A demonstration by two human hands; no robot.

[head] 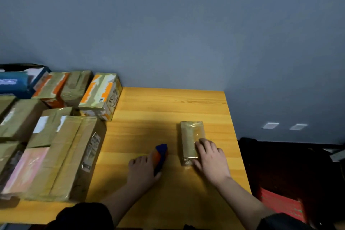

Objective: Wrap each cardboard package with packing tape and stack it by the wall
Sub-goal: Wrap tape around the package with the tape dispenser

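One small cardboard package (pixel 191 141), wrapped in glossy tape, is seen right of centre on the yellow wooden table (pixel 168 106); it lies flat, and its long axis runs from the lower edge of the frame up toward the grey-blue wall (pixel 168 24), one short end facing the person and the other the wall. The right hand (pixel 210 158) is laid on the package's near right part, the fingers spread and fairly straight over its top and right side; nothing is seen to be clasped by this grip, which presses rather than pinches. One tape dispenser (pixel 160 157), blue and orange and blurred, is seen just left of the package, apart from it; the left hand (pixel 142 171) is placed on its near end, the thumb along its right side, and the grip appears closed round it, though the blur leaves the fingers unclear. Two bare forearms and two dark sleeves (pixel 84 214) are counted at the lower edge.

At the left of the frame a group of taped cardboard boxes (pixel 65 155) is gathered on the table, roughly nine being countable; some are cut off by the frame edge, so the count is not sure. Two of them, at the upper left near the wall, bear orange print (pixel 99 91); one blue box (pixel 13 82) is seen at the far upper left. Two pale wall plates (pixel 270 125) are seen at the right, low on the wall; a red crate (pixel 280 203) is seen at the lower right, beside the table.
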